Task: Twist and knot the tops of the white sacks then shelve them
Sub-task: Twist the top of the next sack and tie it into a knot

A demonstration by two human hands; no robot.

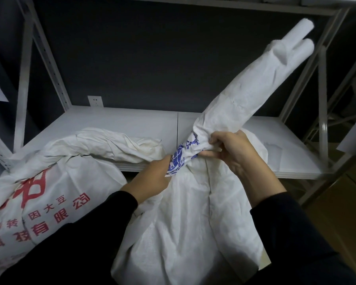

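A white woven sack (pixel 185 219) with blue print at its neck stands in front of me, below the shelf edge. Its top is gathered and twisted into a long rope (pixel 261 87) that sticks up to the right. My left hand (pixel 152 179) grips the neck just below the blue print. My right hand (pixel 232 153) pinches the twisted neck from the right, thumb under it. A second white sack (pixel 49 182) with red print lies on the left, leaning partly on the shelf.
A white metal shelf board (pixel 132 122) runs across behind the sacks, with slotted uprights (pixel 49 58) left and right and a dark wall behind. A wall socket (pixel 95 101) sits at the back. Cardboard boxes (pixel 341 202) stand at the right.
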